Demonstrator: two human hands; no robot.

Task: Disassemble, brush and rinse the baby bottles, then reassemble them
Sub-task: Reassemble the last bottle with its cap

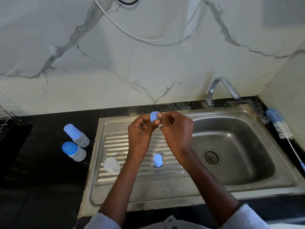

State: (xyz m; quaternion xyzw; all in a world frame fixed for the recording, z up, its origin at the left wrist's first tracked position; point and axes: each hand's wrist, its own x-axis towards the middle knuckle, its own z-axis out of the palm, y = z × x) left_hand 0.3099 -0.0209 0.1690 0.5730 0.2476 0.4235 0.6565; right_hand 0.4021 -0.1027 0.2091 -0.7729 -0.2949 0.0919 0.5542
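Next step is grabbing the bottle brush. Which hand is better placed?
Right. The bottle brush lies on the counter right of the sink basin, on the right hand's side. The left hand is farther away and has its grip on the blue collar.

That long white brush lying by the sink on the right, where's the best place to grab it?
Probably the thin handle of the bottle brush, taken from above. It lies flat along the counter beside the sink, bare and narrow enough to pinch, whereas the bristle head is soft and gives no firm hold.
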